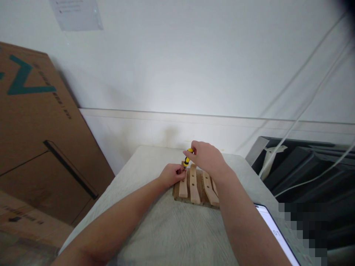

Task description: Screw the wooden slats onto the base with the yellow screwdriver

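A table (158, 236) draped in a pale, creased cloth stands against a white wall (172, 66); a sheet of paper (79, 14) is fixed high on the wall at the left.

A yellow-and-black screwdriver (186, 160) is near the table's far edge, above the leftmost of several pale wooden strips (194, 184) on a brown board (199, 184); its long axis is steep, the lower end pointing down at that strip, the top leaning slightly right. The right hand (206, 157) has its fingers closed around the top of the handle; the left hand (172, 175) has thumb and fingertips drawn close together at the lower end, though whether they grip anything is too small to tell.

The left fingers hide the screwdriver's tip; the right forearm covers the board's right end and part of a lit phone (277, 232) at the table's right; a large cardboard box (33, 122) stands at left; white cables (307, 111) cross in front of dark panels (302, 166) at right.
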Action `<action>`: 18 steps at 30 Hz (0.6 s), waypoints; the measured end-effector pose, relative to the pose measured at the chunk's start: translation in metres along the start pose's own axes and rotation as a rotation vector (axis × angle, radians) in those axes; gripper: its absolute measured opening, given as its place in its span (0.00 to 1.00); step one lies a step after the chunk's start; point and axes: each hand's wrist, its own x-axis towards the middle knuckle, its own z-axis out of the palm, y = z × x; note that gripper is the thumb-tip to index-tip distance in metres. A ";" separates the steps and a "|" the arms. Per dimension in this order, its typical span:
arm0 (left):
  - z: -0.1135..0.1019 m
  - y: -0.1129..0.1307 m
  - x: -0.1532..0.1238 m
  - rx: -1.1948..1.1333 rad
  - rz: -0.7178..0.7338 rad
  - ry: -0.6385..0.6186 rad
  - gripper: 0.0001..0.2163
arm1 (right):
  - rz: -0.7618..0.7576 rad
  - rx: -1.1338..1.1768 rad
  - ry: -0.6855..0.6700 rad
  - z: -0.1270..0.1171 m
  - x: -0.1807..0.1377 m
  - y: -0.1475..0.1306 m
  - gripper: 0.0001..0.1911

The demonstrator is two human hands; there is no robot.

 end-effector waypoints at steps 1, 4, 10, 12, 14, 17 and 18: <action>0.000 0.000 0.000 -0.002 0.000 0.002 0.11 | 0.002 -0.002 0.009 0.001 0.000 0.000 0.17; -0.001 0.001 0.000 -0.005 0.000 0.007 0.11 | -0.085 0.079 0.016 0.006 0.002 0.002 0.18; -0.001 0.003 0.000 0.012 -0.005 0.000 0.12 | -0.168 0.130 -0.063 0.000 0.000 0.003 0.20; -0.002 0.003 0.000 0.022 -0.003 0.004 0.12 | -0.032 0.018 -0.059 -0.005 -0.002 0.000 0.20; -0.002 0.004 0.000 0.025 0.001 0.005 0.11 | 0.074 -0.073 -0.029 -0.007 -0.003 -0.002 0.24; -0.002 0.003 0.000 0.013 -0.002 -0.003 0.11 | 0.054 -0.054 -0.008 -0.004 -0.001 -0.001 0.21; -0.001 0.003 0.000 0.008 -0.004 -0.005 0.10 | 0.007 -0.013 -0.011 -0.001 0.000 0.001 0.19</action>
